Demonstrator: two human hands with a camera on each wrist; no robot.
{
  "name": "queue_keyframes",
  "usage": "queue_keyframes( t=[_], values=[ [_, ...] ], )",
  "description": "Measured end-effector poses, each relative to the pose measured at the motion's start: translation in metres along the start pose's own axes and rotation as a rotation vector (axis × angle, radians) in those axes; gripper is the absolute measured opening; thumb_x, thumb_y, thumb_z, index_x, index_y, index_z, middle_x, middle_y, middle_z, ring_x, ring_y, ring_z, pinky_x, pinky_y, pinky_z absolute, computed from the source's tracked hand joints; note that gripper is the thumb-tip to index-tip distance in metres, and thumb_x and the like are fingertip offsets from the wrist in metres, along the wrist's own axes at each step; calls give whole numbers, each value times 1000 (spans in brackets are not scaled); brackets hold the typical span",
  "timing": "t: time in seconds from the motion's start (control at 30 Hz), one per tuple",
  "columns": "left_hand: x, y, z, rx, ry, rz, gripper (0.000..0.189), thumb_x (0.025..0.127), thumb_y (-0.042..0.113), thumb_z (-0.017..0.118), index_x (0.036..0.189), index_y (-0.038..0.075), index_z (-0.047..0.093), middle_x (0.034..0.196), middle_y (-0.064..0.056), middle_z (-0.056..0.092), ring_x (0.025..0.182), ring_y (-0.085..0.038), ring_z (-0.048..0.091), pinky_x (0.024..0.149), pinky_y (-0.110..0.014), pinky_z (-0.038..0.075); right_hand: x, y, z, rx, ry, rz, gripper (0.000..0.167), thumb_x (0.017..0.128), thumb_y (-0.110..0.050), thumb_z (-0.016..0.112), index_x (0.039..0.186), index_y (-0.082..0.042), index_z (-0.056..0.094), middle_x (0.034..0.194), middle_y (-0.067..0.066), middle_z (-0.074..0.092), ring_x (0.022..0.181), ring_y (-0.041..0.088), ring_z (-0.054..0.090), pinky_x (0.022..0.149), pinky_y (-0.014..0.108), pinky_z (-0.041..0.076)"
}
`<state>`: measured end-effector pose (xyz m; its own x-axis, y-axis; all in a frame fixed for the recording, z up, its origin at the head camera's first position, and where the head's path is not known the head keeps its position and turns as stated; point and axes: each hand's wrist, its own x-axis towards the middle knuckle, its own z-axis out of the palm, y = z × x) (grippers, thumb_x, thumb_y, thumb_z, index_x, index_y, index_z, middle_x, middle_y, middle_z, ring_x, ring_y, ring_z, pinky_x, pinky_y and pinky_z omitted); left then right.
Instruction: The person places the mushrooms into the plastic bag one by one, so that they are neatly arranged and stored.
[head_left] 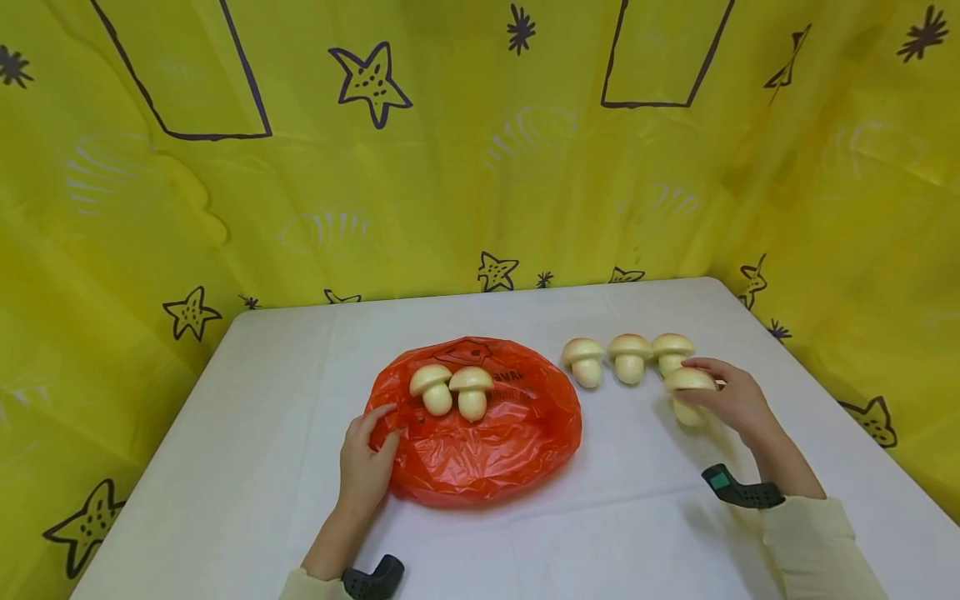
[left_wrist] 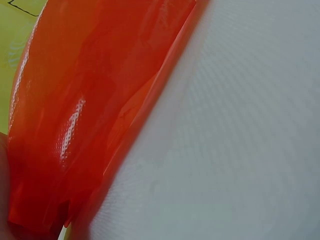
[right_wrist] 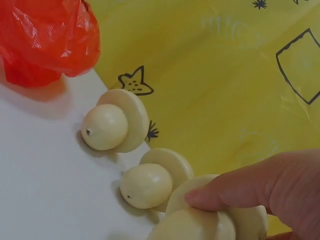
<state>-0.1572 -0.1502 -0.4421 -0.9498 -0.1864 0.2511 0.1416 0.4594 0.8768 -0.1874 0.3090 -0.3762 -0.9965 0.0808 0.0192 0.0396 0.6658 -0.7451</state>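
Note:
A red plastic bag (head_left: 487, 462) lies spread in a rounded shape on the white table. Two cream toy mushrooms, a left one (head_left: 431, 389) and a right one (head_left: 472, 392), rest on it side by side. At the bag's left edge, my left hand (head_left: 366, 467) grips the plastic between thumb and fingers; its other fingers are hidden. My right hand (head_left: 731, 402) pinches a toy mushroom (head_left: 686, 408) by its cap, thumb on the near side. Just behind it stands another mushroom (head_left: 672, 347), partly covered by the held one and the hand.
Two more toy mushrooms, one (head_left: 584, 361) nearer the bag and one (head_left: 630, 357) beside it, stand in a row at the back right of the white table (head_left: 247, 433). A yellow patterned cloth (head_left: 442, 192) hangs behind and beside the table.

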Motion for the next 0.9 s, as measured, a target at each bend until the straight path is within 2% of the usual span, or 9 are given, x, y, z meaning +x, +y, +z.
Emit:
queue_keyframes(
  t=[0.33,0.6,0.9],
  values=[
    [0,0,0,-2,3,-4,34,84,1,55,117,6,59,109,-17,50,102,-28,47,84,-45,46,-5,-15,3,9,4,-49,57,82,-23,68,125,8,47,117,30,46,90,29,44,64,23,42],
    [0,0,0,2,6,-3,33,84,1,56,117,6,59,110,-16,50,103,-28,47,85,-46,46,-5,-26,7,35,-10,-50,59,81,-24,70,126,6,46,121,30,45,96,33,45,69,28,42],
    [0,0,0,0,1,-12,34,85,1,56,118,7,59,110,-16,50,103,-28,47,84,-45,47,-9,-38,12,81,-7,-84,58,79,-20,72,125,6,48,120,25,47,90,21,47,64,20,45]
  ],
)
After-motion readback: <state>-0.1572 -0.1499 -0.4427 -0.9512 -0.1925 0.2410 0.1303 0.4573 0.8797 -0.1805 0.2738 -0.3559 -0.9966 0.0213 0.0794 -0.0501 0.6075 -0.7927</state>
